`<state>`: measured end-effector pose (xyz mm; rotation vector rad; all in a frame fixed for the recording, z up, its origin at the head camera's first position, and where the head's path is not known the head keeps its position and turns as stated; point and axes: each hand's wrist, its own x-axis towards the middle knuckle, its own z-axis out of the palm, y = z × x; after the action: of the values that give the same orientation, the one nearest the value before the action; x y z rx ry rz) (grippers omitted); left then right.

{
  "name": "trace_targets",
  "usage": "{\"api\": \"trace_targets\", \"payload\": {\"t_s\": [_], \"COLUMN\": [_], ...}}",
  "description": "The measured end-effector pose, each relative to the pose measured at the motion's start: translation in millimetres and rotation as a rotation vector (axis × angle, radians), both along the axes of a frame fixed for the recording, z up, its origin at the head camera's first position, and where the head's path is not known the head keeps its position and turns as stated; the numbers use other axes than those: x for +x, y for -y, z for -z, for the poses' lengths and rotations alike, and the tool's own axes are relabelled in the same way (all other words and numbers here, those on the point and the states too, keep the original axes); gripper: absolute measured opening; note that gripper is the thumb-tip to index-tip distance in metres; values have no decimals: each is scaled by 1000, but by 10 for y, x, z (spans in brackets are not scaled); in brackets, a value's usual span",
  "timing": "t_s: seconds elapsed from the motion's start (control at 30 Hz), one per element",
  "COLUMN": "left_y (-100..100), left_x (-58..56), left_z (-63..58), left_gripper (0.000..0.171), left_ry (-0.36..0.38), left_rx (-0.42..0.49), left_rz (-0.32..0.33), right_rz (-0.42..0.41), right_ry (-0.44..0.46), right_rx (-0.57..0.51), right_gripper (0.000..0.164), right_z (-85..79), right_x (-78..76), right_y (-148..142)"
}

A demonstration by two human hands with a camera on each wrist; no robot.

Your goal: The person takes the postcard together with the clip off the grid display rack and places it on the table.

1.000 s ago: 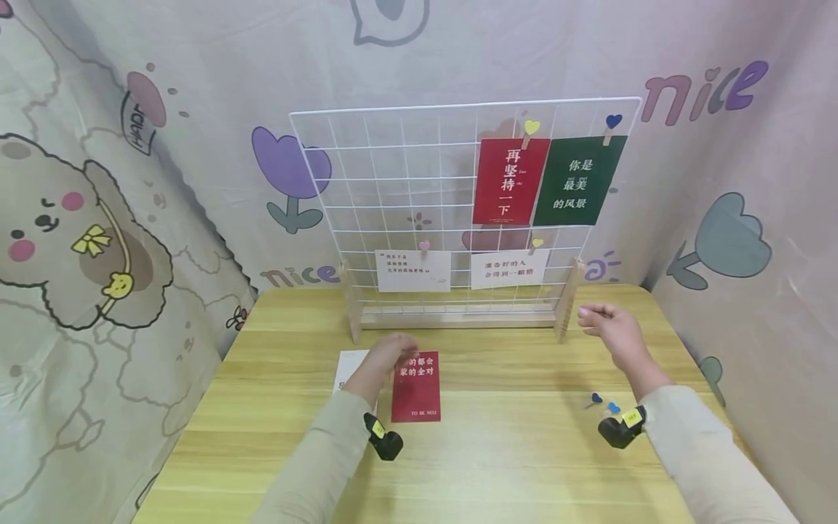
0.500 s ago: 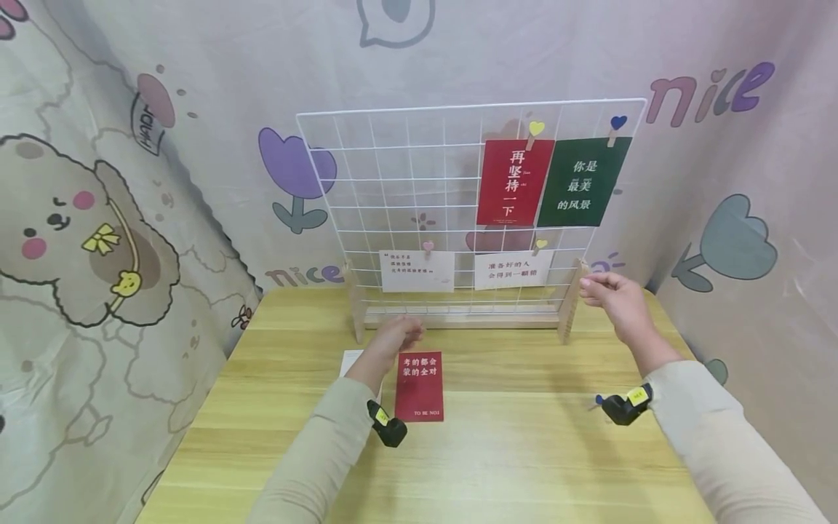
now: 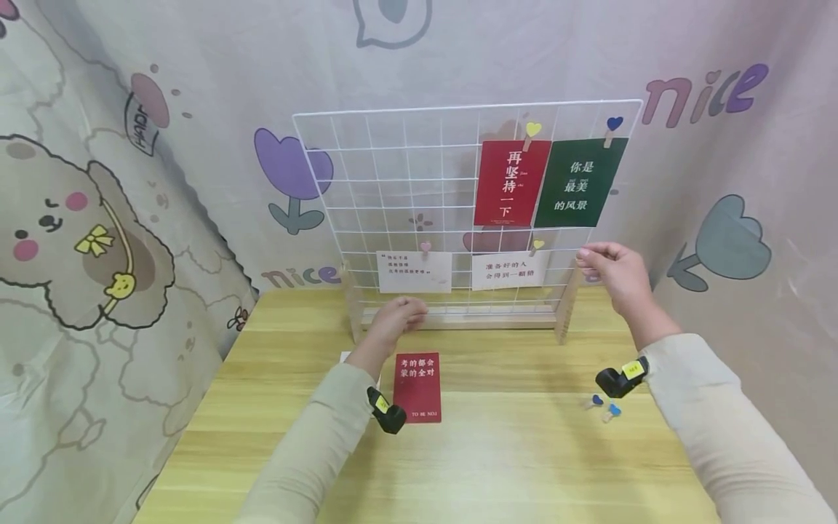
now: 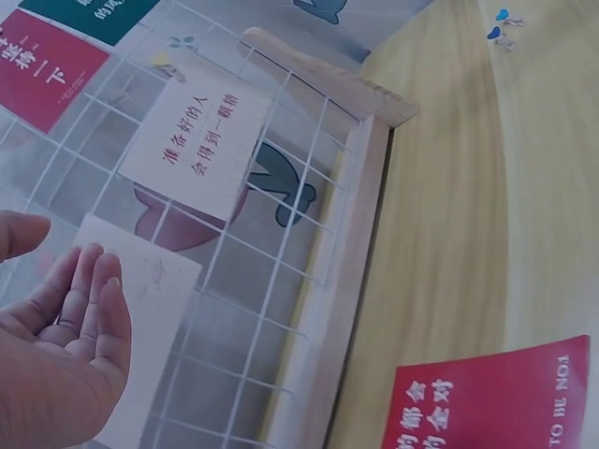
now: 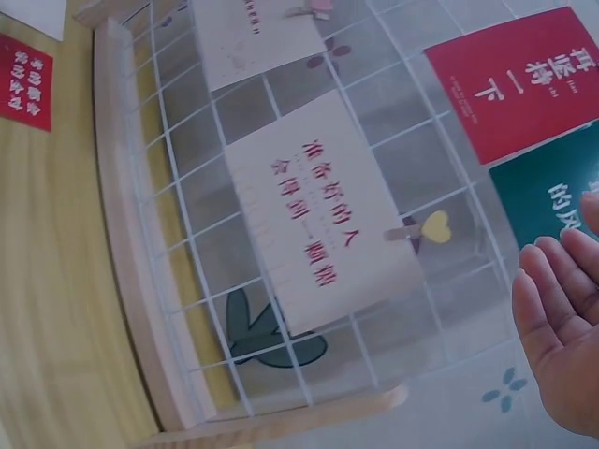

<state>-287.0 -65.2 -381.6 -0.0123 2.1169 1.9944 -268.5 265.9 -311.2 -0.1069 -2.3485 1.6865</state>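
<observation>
A white wire grid [image 3: 419, 191] stands upright in a wooden base [image 3: 458, 318] on the table. Clipped to it are a red card [image 3: 511, 182], a green card [image 3: 580, 182] and two white cards [image 3: 414, 272] [image 3: 508, 271]. My left hand [image 3: 395, 320] hovers before the lower left of the grid, just under one white card; its fingers are loosely bent and hold nothing in the left wrist view. Beside the grid's right edge is my right hand [image 3: 617, 280], fingers gently bent. Nothing shows in it in the right wrist view, where the thumb is mostly cut off.
Another red card [image 3: 417, 387] lies on the table [image 3: 511, 451], and a white card [image 3: 345, 356] beside it is mostly hidden by my left arm. Two blue heart clips [image 3: 596, 400] [image 3: 614, 410] lie at the right. A patterned curtain [image 3: 196, 73] hangs around the table.
My left hand has moved up and away from the loose cards to the grid's lower part. My right hand has risen along the grid's right side. The cards and clips stay put.
</observation>
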Motion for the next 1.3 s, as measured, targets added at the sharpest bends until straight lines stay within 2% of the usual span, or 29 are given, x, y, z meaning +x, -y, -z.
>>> {"api": "trace_targets", "payload": {"t_s": [0.17, 0.33, 0.57, 0.7, 0.9, 1.1, 1.3], "left_y": [-56, -81, -189, -250, -283, -328, -417], "left_x": [-49, -70, -125, -158, -192, -254, -292], "left_z": [-69, -150, -255, -304, -386, -431, -479], "left_gripper": [26, 29, 31, 27, 26, 24, 25], "left_ry": [-10, -21, -21, -22, -3, -39, -55], "left_rx": [-7, -18, -26, 0, -4, 39, 38], "left_rz": [15, 32, 54, 57, 51, 55, 54], "right_rz": [11, 9, -22, -27, -26, -42, -32], "right_ry": [-8, -24, -123, -134, -127, -120, -132], "right_rx": [23, 22, -191, -233, -236, -209, -194], "right_gripper": [43, 40, 23, 27, 38, 43, 44], "right_z": [-115, -239, -421, -525, -676, -779, -861], "right_x": [-55, -102, -141, -167, -252, -353, -407], "right_y": [34, 91, 119, 150, 224, 296, 339]}}
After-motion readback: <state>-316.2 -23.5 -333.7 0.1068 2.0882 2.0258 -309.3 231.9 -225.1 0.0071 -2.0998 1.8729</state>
